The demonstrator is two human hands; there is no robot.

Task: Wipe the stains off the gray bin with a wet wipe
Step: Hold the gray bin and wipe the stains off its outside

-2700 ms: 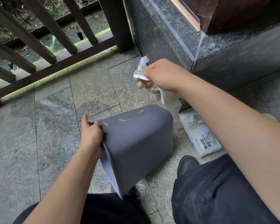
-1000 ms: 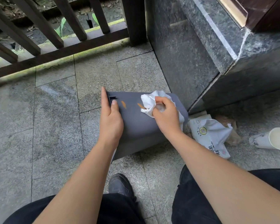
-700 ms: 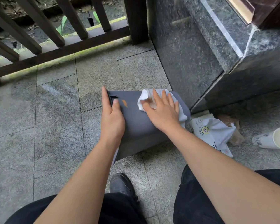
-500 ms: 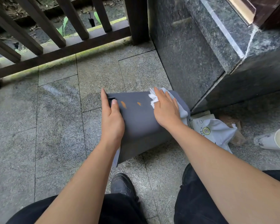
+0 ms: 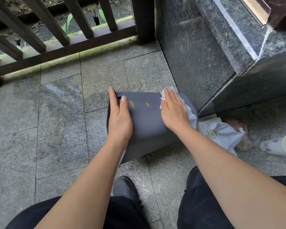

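The gray bin lies on its side on the stone floor, its rim toward the left. Two orange stains mark its upper face, between my hands. My left hand grips the bin at its rim, thumb over the edge by the handle slot. My right hand lies flat on the bin's bottom end, fingers together, pressing a white wet wipe against the surface. The wipe sticks out above my fingertips and to the right of my palm.
A white wet-wipe pack lies right of the bin, with a paper cup on its side further right. A dark granite wall rises behind the bin. A brown railing borders the floor ahead. My shoes and knees are below.
My right hand flattened onto the wipe and slid it right, from the stains toward the bin's bottom end. One stain looks smaller. My left hand kept its hold.
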